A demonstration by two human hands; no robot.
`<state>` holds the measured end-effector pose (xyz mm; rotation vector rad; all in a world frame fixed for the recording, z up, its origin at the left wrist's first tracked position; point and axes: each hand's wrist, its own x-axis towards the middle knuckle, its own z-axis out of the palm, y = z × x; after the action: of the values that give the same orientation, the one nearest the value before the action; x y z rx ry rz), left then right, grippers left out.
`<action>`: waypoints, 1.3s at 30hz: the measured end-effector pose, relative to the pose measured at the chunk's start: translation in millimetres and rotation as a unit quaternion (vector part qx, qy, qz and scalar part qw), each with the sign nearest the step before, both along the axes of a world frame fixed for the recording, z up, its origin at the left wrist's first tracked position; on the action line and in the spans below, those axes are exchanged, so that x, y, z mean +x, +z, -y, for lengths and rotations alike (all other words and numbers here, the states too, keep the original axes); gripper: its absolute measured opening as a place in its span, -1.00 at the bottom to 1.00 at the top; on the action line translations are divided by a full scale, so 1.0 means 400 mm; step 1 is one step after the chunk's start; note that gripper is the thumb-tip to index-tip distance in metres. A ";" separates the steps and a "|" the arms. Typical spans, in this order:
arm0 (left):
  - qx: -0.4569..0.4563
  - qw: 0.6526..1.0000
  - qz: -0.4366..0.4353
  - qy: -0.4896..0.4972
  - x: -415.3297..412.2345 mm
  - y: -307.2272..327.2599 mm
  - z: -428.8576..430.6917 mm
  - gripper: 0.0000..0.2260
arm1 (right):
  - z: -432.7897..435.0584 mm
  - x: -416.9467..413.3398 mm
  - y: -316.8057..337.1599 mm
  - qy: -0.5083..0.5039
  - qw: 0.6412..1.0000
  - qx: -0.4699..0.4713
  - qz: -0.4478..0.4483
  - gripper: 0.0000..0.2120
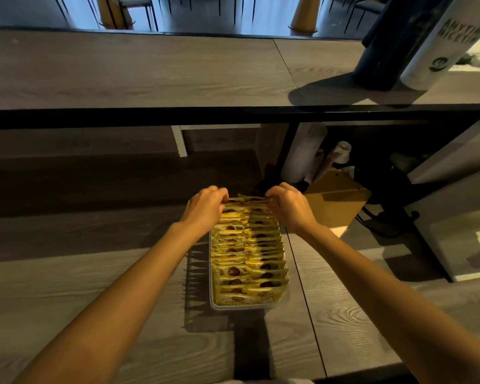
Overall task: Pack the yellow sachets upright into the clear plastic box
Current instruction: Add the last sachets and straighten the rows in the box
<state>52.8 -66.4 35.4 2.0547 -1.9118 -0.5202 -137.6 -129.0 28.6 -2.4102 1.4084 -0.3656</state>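
A clear plastic box (250,305) sits on the grey wooden counter, its long side running away from me. Several yellow sachets (247,261) with brown round prints stand upright in it, packed in a tight row from front to back. My left hand (205,207) rests on the far left end of the row, fingers curled over the sachet tops. My right hand (288,207) mirrors it on the far right end. Both hands pinch the sachets at the far end, where the box's far wall is hidden.
A raised wooden shelf (150,70) with a black edge crosses above the counter. On it at the right stand a dark cylinder (385,48) and a white printed cylinder (444,42). A brown clipboard (336,200), white rolls (302,151) and cables lie at the right.
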 end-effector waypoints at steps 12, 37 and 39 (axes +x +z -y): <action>0.063 0.998 0.018 -0.026 0.001 -0.011 0.018 -0.77 | 0.033 -0.002 -0.029 0.092 0.991 0.079 -0.053 -0.77; -0.085 0.994 0.063 -0.029 -0.022 -0.051 0.004 -0.67 | 0.003 0.025 -0.017 0.001 0.999 -0.033 -0.004 -0.67; -0.044 0.994 0.080 -0.056 -0.030 -0.063 -0.011 -0.67 | -0.003 0.018 -0.028 0.042 0.999 -0.029 -0.016 -0.63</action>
<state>40.7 -62.0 10.2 1.9956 -2.1113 -0.2954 -130.2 -127.7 17.6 -2.5239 1.3227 -0.3537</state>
